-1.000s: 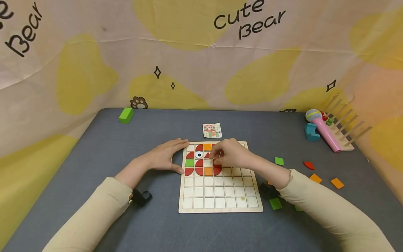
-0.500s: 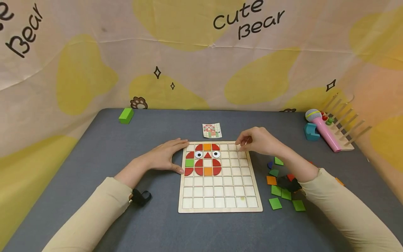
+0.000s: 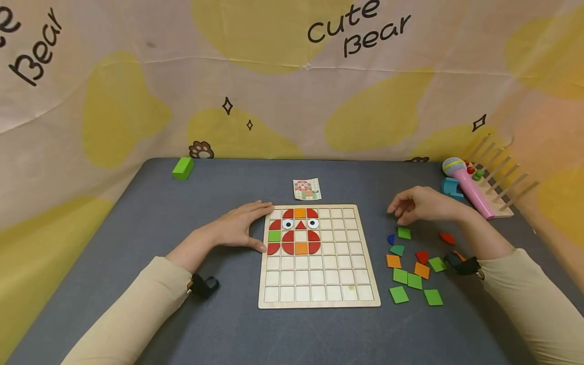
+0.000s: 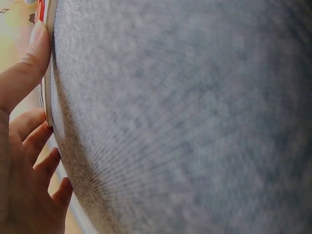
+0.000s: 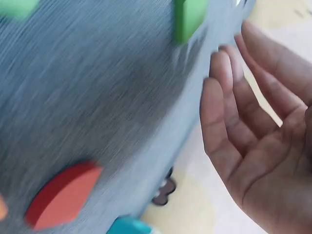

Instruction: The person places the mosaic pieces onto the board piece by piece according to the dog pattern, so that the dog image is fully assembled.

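Wooden and pale, my puzzle board [image 3: 319, 301] lies flat on the grey table [image 3: 228, 329]. I think I am only partly done. The top left squares are filled: red round pieces [image 3: 288, 248], two orange squares [image 3: 301, 248], one green square [image 3: 275, 235], two eyes [image 3: 288, 223] and a small red triangle [image 3: 300, 225]. One square in the middle of that picture is bare, and all the rows below and to the right are bare too, so much is left.

My left hand [image 3: 237, 228] lies flat, fingers straight, pressing the left edge of the board. My right hand [image 3: 422, 205] hangs over the loose pieces, fingers relaxed and a little bent, holding nothing. Just below it is a green tile [image 3: 404, 233]. More green, orange, red and blue tiles [image 3: 414, 281] lie on the table beside the board. A little picture card [image 3: 307, 189] lies behind the board.
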`<state>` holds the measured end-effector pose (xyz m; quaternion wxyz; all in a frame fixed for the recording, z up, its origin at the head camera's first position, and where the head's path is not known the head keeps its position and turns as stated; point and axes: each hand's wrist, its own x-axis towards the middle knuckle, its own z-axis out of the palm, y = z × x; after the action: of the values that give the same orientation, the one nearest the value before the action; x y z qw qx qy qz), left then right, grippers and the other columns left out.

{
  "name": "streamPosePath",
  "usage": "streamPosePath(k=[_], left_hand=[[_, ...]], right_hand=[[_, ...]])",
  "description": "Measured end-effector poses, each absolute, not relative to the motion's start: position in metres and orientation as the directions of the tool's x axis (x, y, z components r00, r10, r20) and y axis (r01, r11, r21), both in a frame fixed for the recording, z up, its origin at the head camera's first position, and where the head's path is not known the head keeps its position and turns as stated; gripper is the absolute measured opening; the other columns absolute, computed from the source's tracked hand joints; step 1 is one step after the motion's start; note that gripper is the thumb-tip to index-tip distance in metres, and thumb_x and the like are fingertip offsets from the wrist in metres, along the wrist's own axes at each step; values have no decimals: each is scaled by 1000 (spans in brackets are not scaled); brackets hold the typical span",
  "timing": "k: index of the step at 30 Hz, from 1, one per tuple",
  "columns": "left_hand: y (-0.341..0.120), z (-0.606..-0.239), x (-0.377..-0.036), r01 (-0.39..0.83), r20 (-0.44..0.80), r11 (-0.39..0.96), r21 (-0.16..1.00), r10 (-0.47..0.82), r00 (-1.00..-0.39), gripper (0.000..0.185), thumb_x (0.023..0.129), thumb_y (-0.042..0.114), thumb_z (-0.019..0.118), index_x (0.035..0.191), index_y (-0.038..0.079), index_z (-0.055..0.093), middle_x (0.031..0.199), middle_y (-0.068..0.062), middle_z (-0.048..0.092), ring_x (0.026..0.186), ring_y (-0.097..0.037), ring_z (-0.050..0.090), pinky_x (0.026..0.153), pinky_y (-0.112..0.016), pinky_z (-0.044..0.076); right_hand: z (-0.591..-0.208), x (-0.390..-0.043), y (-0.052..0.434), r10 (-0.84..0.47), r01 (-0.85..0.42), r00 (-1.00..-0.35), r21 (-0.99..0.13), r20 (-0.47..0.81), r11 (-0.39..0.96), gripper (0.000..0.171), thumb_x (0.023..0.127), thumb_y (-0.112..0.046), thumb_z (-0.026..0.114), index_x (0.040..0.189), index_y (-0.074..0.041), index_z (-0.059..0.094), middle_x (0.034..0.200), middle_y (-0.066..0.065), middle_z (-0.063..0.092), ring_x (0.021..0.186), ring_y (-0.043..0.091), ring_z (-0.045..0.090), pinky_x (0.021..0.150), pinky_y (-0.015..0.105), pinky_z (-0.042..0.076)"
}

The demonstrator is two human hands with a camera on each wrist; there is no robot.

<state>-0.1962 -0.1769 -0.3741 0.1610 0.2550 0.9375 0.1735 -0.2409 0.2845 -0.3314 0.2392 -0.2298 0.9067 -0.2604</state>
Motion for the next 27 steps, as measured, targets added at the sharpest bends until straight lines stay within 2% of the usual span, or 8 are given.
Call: streamPosePath(k=[9, 18, 27], left_hand=[[-178, -375, -196, 424, -210, 810, 405, 534, -819, 104, 73, 58, 79, 156, 17, 31, 165, -8, 27, 155, -34, 21, 119, -65, 24], [-177, -374, -196, 420, -214, 812, 406, 531, -820, 104, 74, 58, 79, 156, 17, 31, 165, -8, 27, 155, -34, 20, 119, -65, 24], [-177, -375, -196, 428, -208, 809, 402, 536, -818, 104, 74, 58, 79, 156, 16, 31, 165, -8, 27, 155, -34, 20, 120, -64, 24]], right_hand=[[-340, -241, 303, -546, -206, -717, -616, -434, 760, 31, 80, -17, 82, 105, -5, 68, 92, 6, 67, 78, 10, 58, 69, 21, 53], [-345, -241, 301, -567, -275, -701, -569, -434, 775, 28, 77, -21, 83, 96, -8, 67, 83, 1, 63, 73, 7, 54, 66, 21, 46], [-342, -240, 293, -558, -292, -713, -543, -425, 787, 25, 76, -20, 85, 89, -9, 66, 80, 0, 62, 72, 10, 54, 65, 22, 47]])
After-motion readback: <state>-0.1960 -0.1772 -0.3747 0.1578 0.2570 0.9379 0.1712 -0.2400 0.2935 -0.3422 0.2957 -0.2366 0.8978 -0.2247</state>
